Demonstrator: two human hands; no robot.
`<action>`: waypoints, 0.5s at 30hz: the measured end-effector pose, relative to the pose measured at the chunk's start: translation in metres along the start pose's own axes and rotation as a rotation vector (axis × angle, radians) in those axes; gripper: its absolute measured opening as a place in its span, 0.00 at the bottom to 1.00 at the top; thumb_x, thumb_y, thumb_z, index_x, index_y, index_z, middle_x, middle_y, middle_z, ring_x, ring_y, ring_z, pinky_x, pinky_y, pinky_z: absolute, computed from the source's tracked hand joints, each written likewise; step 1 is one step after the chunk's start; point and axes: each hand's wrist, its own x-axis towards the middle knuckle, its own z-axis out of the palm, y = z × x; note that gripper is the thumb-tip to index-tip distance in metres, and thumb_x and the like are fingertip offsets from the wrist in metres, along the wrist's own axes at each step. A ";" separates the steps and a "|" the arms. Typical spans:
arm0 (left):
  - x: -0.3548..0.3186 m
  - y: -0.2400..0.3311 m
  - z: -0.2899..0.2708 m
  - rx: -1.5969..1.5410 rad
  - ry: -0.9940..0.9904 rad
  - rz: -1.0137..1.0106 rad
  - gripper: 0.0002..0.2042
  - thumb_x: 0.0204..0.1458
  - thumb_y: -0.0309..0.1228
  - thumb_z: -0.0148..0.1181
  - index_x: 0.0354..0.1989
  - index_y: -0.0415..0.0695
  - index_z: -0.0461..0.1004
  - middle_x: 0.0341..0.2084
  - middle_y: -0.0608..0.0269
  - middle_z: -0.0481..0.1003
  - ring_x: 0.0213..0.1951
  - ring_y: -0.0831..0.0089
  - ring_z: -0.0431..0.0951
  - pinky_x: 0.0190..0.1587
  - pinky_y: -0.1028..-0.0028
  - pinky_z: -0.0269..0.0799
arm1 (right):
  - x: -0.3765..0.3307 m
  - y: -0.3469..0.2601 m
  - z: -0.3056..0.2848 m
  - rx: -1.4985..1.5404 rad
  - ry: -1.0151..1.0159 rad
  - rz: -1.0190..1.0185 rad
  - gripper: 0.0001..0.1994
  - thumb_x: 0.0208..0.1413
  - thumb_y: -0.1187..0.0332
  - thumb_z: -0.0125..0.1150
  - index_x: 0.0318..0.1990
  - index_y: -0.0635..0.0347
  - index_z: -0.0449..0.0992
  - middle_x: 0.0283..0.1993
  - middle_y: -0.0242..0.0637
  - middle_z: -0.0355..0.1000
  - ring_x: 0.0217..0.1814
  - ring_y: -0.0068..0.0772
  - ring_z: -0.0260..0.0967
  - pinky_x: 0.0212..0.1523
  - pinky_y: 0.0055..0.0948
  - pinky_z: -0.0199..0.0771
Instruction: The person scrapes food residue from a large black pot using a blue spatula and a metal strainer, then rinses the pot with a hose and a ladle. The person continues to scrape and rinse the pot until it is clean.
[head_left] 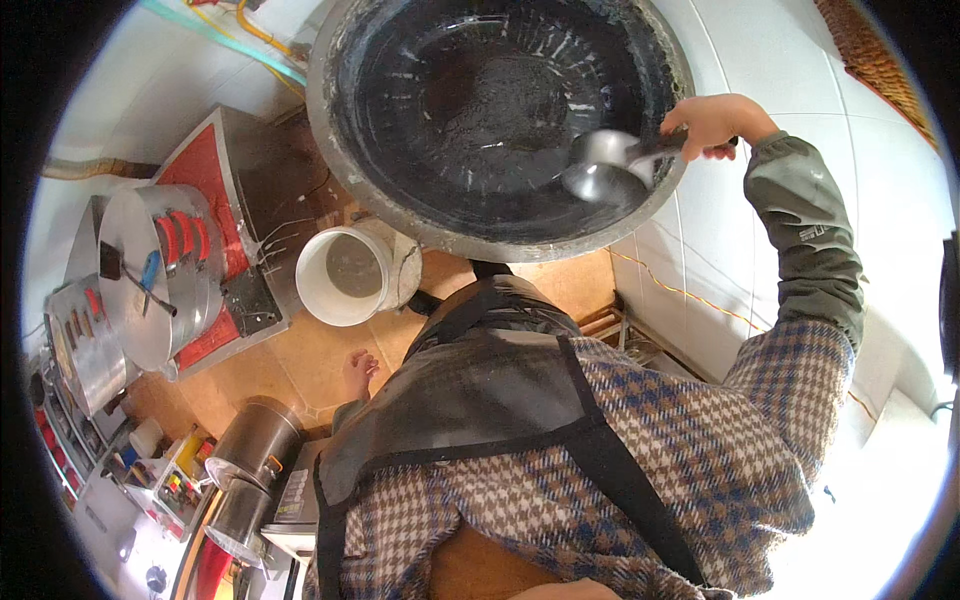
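Right hand [716, 122]: clenched on the ladle [603, 167] handle, bowl inside the black wok [497, 118].
Left hand [360, 371]: released, hanging near the white bucket [345, 275].
Left side: red-panelled steel machine [205, 232].

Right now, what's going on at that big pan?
Right hand grips ladle inside big black wok. Left hand empty, hanging low near white bucket. Nothing blocking.

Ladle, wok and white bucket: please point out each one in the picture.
ladle [598, 170], head view, on its metal bowl.
wok [480, 100], head view, on its dark inner surface.
white bucket [312, 290], head view, on its left rim.
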 end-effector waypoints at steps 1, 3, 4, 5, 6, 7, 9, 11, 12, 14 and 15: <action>0.000 0.005 0.004 0.008 -0.016 0.010 0.13 0.55 0.26 0.55 0.48 0.37 0.69 0.32 0.59 0.73 0.32 0.72 0.77 0.32 0.75 0.76 | 0.003 0.014 0.000 -0.060 0.136 0.094 0.25 0.40 0.75 0.63 0.52 0.62 0.74 0.17 0.42 0.70 0.15 0.37 0.69 0.16 0.36 0.68; -0.001 0.011 0.010 0.018 -0.005 0.028 0.12 0.55 0.26 0.55 0.47 0.38 0.69 0.32 0.59 0.73 0.32 0.72 0.77 0.32 0.75 0.76 | 0.020 0.040 0.003 -0.464 0.530 0.005 0.19 0.42 0.74 0.63 0.47 0.60 0.77 0.23 0.44 0.74 0.23 0.41 0.74 0.23 0.38 0.74; -0.001 0.014 0.013 0.005 -0.004 0.028 0.12 0.55 0.26 0.55 0.47 0.38 0.69 0.32 0.60 0.73 0.32 0.72 0.77 0.32 0.74 0.76 | 0.031 0.052 0.005 -0.656 0.672 0.009 0.17 0.43 0.74 0.64 0.44 0.59 0.79 0.26 0.45 0.77 0.27 0.44 0.77 0.26 0.40 0.76; -0.002 0.015 0.016 -0.012 -0.003 0.027 0.12 0.55 0.26 0.55 0.47 0.38 0.69 0.32 0.60 0.73 0.31 0.72 0.77 0.32 0.74 0.76 | 0.045 0.062 0.004 -0.638 0.692 0.150 0.11 0.53 0.73 0.55 0.44 0.52 0.76 0.34 0.45 0.77 0.37 0.49 0.77 0.35 0.44 0.77; -0.003 0.015 0.019 -0.027 0.015 0.012 0.11 0.55 0.26 0.55 0.47 0.39 0.69 0.32 0.60 0.73 0.31 0.72 0.77 0.32 0.74 0.76 | 0.059 0.071 0.004 -0.655 0.777 0.157 0.14 0.57 0.72 0.51 0.50 0.49 0.73 0.32 0.45 0.76 0.35 0.49 0.77 0.34 0.44 0.77; -0.005 0.014 0.023 -0.054 0.007 0.030 0.11 0.55 0.26 0.54 0.46 0.39 0.69 0.32 0.60 0.73 0.31 0.72 0.77 0.32 0.74 0.76 | 0.073 0.078 0.004 -0.642 0.852 0.197 0.17 0.58 0.72 0.51 0.54 0.48 0.71 0.32 0.45 0.76 0.35 0.49 0.77 0.34 0.45 0.77; -0.013 0.010 0.033 -0.112 0.090 0.007 0.11 0.55 0.26 0.54 0.46 0.39 0.69 0.32 0.59 0.73 0.31 0.71 0.77 0.32 0.73 0.76 | 0.100 0.084 0.002 -0.515 1.077 0.138 0.22 0.60 0.71 0.49 0.62 0.45 0.63 0.32 0.46 0.75 0.35 0.49 0.76 0.32 0.45 0.77; -0.025 0.002 0.043 -0.126 0.053 0.078 0.11 0.55 0.26 0.54 0.45 0.38 0.69 0.31 0.59 0.73 0.31 0.71 0.77 0.32 0.73 0.76 | 0.124 0.081 -0.003 -0.520 1.171 0.049 0.36 0.60 0.75 0.47 0.72 0.29 0.47 0.34 0.48 0.72 0.32 0.48 0.77 0.29 0.45 0.79; -0.033 -0.003 0.047 -0.131 0.090 0.083 0.11 0.55 0.26 0.54 0.45 0.37 0.69 0.31 0.59 0.73 0.30 0.71 0.76 0.31 0.73 0.76 | 0.135 0.076 -0.005 -0.520 1.205 -0.015 0.37 0.58 0.77 0.49 0.72 0.31 0.47 0.37 0.49 0.72 0.31 0.48 0.77 0.27 0.43 0.80; -0.048 -0.013 0.055 -0.190 0.116 0.098 0.10 0.55 0.26 0.54 0.44 0.37 0.69 0.30 0.58 0.73 0.30 0.71 0.76 0.31 0.72 0.75 | 0.150 0.062 -0.019 -0.630 1.208 -0.064 0.37 0.58 0.75 0.52 0.72 0.31 0.48 0.38 0.48 0.72 0.28 0.46 0.76 0.24 0.40 0.78; -0.055 -0.018 0.057 -0.222 0.093 0.127 0.10 0.54 0.25 0.54 0.44 0.36 0.69 0.29 0.58 0.73 0.29 0.71 0.76 0.30 0.72 0.75 | 0.156 0.051 -0.025 -0.676 1.225 -0.102 0.36 0.58 0.75 0.52 0.72 0.33 0.48 0.38 0.48 0.72 0.28 0.45 0.76 0.24 0.40 0.78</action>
